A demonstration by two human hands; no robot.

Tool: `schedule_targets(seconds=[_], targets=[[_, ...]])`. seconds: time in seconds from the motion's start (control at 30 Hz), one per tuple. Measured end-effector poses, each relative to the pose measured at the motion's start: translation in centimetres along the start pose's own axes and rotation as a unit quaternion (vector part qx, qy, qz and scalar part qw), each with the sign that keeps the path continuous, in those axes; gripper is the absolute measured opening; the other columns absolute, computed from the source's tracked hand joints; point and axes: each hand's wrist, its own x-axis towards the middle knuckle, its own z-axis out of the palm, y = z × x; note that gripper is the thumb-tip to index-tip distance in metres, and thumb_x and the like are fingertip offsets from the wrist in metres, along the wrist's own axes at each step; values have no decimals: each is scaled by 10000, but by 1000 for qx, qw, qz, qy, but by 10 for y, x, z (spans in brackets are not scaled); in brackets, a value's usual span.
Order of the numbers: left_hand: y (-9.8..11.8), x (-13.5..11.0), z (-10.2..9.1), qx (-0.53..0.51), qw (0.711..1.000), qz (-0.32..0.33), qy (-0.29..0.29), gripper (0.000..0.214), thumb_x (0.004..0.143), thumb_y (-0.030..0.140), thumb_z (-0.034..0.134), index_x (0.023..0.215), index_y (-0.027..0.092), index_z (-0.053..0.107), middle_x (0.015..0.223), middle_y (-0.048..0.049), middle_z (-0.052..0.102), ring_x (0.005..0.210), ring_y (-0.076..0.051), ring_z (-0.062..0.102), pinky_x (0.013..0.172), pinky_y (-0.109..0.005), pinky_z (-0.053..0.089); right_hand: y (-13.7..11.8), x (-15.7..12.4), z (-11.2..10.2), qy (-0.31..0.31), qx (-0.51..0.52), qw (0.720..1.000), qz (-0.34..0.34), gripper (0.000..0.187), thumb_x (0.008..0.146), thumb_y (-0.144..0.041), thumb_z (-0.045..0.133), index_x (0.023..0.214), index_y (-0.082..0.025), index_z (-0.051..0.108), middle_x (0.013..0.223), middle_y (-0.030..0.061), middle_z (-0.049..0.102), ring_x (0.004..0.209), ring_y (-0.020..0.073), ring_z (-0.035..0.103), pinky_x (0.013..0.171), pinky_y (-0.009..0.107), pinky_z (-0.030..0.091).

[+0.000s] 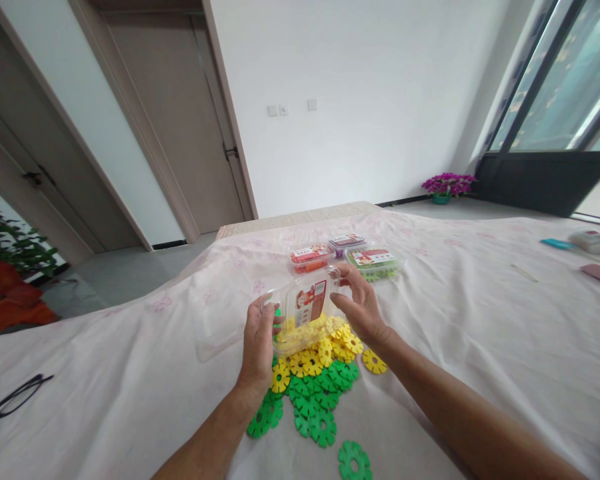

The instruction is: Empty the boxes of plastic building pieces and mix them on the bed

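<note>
Both my hands grip a clear plastic box [305, 313] with a red label, tilted above the bed. My left hand [258, 343] wraps its left end and my right hand [361, 308] holds its right end. Yellow flower-shaped pieces [307, 363] fill the lower part of the box and lie spilled beneath it. Green flower-shaped pieces [316, 407] lie in a heap nearer to me, with one green piece [355, 461] apart at the bottom. A clear lid [215, 320] rests on the sheet left of my left hand.
Three closed boxes stand behind: one with orange pieces [310, 257], a purple one [347, 243], a green one [373, 261]. Black glasses [10, 400] lie far left on the pale pink sheet [480, 320]. Small items [593, 241] sit at the far right. Doors and a window stand beyond.
</note>
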Motion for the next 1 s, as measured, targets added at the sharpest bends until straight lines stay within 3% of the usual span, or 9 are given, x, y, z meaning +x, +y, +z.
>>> schedule_targets(seconds=[0.3,0.43,0.57,0.67,0.77,0.87,1.0], targets=[[-7,2,-1,-19,1000,-22,6,469,876,548,515,1231,243,539,1065,-40,636,805,-123,635,711,-251,499,18,-5,6,25,68,987,143,554,597,-113,528,1129,-238,617,1159,52,630,1064,249,555,841,393,467],[-4,2,-1,-22,1000,-14,9,468,885,563,497,1230,250,544,1083,-39,639,806,-126,640,703,-250,501,22,-9,7,-17,222,951,217,643,606,-111,541,1235,-243,558,1187,53,656,1114,252,585,939,427,458],[-4,0,0,-22,1000,-12,12,462,888,559,498,1233,254,543,1076,-34,636,834,-132,641,727,-255,504,24,-13,7,-18,259,927,270,671,617,-100,569,1269,-252,537,1181,50,670,1121,251,604,949,428,464],[-5,0,1,-30,999,-3,14,467,888,570,492,1232,259,545,1097,-39,632,854,-134,642,743,-262,513,22,-15,7,-67,291,907,297,593,634,-133,583,1215,-250,577,1203,56,665,1067,248,635,870,403,511],[-5,-1,1,-35,999,14,26,477,885,580,488,1232,258,546,1106,-44,634,850,-133,641,730,-259,515,16,-16,6,-152,347,860,342,560,655,-170,597,1208,-252,565,1142,65,692,947,239,681,737,362,544],[-3,0,0,-35,999,23,33,484,886,585,485,1224,245,550,1091,-50,641,845,-138,639,720,-260,514,11,-16,3,-200,380,817,384,578,664,-189,632,1230,-246,532,1076,62,715,877,237,699,707,372,554],[-4,0,-1,-30,999,28,21,489,894,575,482,1248,243,538,1109,-58,638,867,-143,637,728,-264,510,14,-15,-1,-217,399,802,387,554,676,-197,644,1221,-218,542,1018,61,726,850,227,707,743,372,548]])
